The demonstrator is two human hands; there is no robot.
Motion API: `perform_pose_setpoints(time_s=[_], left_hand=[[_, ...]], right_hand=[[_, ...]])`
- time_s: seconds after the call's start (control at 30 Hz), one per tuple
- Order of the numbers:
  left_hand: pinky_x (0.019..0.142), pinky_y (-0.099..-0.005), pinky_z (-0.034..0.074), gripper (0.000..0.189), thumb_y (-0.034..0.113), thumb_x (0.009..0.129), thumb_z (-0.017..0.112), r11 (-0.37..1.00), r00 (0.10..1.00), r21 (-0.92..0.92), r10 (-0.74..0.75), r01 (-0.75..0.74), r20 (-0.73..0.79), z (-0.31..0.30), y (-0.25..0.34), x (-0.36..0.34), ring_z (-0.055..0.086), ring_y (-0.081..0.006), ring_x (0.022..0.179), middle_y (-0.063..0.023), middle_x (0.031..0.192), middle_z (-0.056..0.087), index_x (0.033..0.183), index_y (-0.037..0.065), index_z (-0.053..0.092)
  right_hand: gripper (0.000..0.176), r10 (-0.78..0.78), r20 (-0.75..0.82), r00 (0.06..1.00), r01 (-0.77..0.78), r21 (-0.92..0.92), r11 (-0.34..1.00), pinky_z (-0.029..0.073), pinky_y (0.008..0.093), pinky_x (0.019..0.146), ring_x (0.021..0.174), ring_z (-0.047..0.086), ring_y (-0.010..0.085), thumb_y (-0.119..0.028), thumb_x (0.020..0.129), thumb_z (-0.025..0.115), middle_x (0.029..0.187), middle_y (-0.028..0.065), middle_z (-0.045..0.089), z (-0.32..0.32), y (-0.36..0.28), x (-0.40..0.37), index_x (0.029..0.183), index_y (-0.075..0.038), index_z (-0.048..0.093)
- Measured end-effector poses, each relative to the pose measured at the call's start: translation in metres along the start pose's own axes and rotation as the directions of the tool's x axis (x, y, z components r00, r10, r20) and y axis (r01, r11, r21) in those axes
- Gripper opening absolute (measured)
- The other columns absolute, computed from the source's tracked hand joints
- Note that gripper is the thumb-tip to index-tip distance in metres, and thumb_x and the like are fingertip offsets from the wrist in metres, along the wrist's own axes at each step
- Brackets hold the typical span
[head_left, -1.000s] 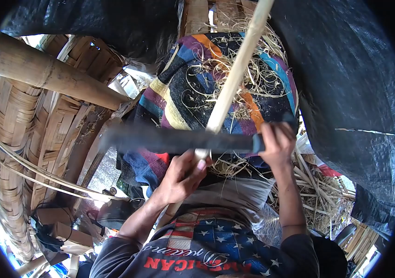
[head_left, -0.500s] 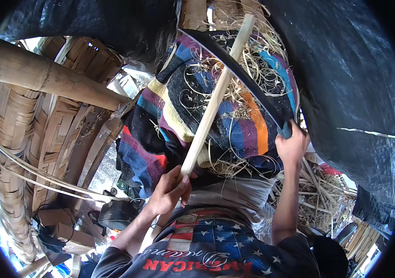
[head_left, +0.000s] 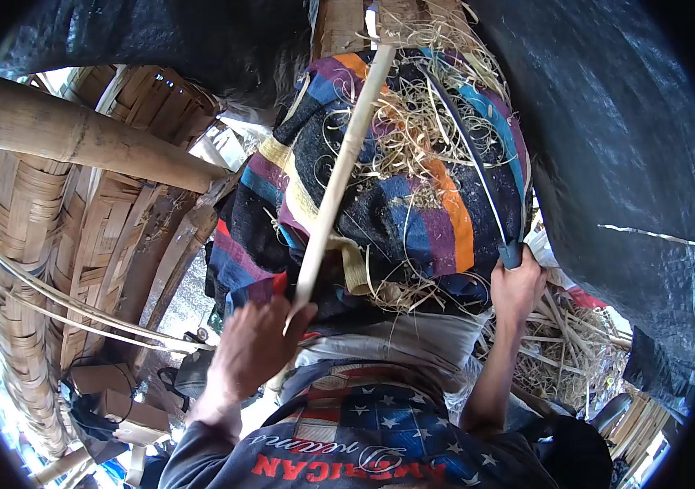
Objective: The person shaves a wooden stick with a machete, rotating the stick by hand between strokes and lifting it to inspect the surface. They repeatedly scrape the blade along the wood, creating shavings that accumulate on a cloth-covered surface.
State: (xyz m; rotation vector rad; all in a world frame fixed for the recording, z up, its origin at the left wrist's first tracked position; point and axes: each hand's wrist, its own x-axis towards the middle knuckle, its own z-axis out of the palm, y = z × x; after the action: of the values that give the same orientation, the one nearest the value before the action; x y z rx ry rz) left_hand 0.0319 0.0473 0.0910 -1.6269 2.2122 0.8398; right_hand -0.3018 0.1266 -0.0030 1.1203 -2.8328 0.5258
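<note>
My left hand (head_left: 262, 342) is closed round the lower end of a long, pale bamboo strip (head_left: 337, 182), slightly blurred by motion. The strip slants up and away over a striped cloth (head_left: 282, 196) on my lap. My right hand (head_left: 518, 285) grips the dark handle of a long curved knife (head_left: 478, 163), its blade pointing away from me. A gap lies between blade and strip. Curled shavings (head_left: 421, 147) cover the cloth's upper middle, partly hiding it and the blade's tip.
Dark plastic sheeting (head_left: 608, 147) hangs at the right, with more at the upper left. A thick bamboo pole (head_left: 94, 143) crosses the left side before woven bamboo panels. Loose strips and shavings (head_left: 559, 350) lie at the lower right. Cardboard boxes (head_left: 131, 416) stand lower left.
The blade has come off the strip and swung right, now pointing more straight ahead. The strip has tilted left and dropped nearer me. My left hand has moved left and turned knuckles up.
</note>
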Motion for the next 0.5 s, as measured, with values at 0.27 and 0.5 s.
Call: perform_pose_setpoints(time_s=[0.27, 0.5], left_hand=[[0.071, -0.0463, 0.050, 0.046, 0.044, 0.092, 0.067, 0.991, 0.897, -0.050, 0.087, -0.121, -0.433, 0.007, 0.017, 0.073, 0.067, -0.0362, 0.079, -0.0200, 0.083, 0.068, 0.094, -0.002, 0.062], [0.052, -0.0352, 0.043, 0.038, 0.033, 0.090, 0.073, 0.857, 0.915, -0.447, 0.066, -0.257, -0.398, 0.024, 0.005, 0.092, 0.058, -0.0247, 0.049, -0.0145, 0.060, 0.059, 0.083, -0.002, 0.062]], right_hand=[[0.052, 0.114, 0.321, 0.940, -0.066, -0.156, 0.986, 0.048, 0.0505, 0.091, 0.102, 0.065, 0.0403, -0.018, 0.081, 0.070, 0.109, 0.0216, 0.069, -0.007, -0.013, -0.007, 0.130, -0.005, 0.060], [0.050, 0.029, 0.325, 0.945, 0.028, -0.168, 0.985, 0.049, 0.0483, 0.092, 0.101, 0.065, 0.0393, -0.017, 0.081, 0.072, 0.111, 0.0220, 0.067, -0.001, -0.015, -0.008, 0.125, 0.002, 0.058]])
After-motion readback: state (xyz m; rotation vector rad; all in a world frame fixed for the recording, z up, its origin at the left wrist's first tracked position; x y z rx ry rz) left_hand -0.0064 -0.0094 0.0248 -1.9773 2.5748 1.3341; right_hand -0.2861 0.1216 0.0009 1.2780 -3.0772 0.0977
